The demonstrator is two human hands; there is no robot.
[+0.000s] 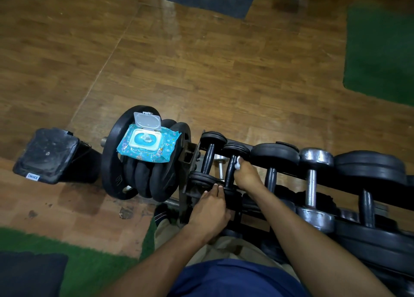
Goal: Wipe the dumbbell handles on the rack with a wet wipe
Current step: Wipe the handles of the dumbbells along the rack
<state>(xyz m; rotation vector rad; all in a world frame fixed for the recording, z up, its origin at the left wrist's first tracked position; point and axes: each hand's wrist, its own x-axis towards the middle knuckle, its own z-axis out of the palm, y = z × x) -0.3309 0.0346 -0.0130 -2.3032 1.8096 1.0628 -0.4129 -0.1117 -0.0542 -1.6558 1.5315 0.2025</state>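
The dumbbell rack (291,176) runs from the middle of the view off to the lower right, and each dumbbell on it lies across the rails, its long axis pointing away from the person and slightly up-left in the head view. Left of the rack a stack of black weight plates (143,180) stands on edge, and an open pack of wet wipes (149,145) lies on top of it with its lid flipped up. The second dumbbell from the left (233,169) is the one being worked: its far head sits beside a wider black dumbbell (274,155), and its dark handle slopes toward the near rail. The right arm reaches forward over the rack, and the right hand (247,174) is curled round that handle near the far head, pressing a bunched white wet wipe (238,163) against it. The left hand (210,211) lies lower, fingers nearly straight and pointing away, its fingertips (218,187) resting on the near head of the same dumbbell, holding nothing. The floor (201,61) is wood-patterned.
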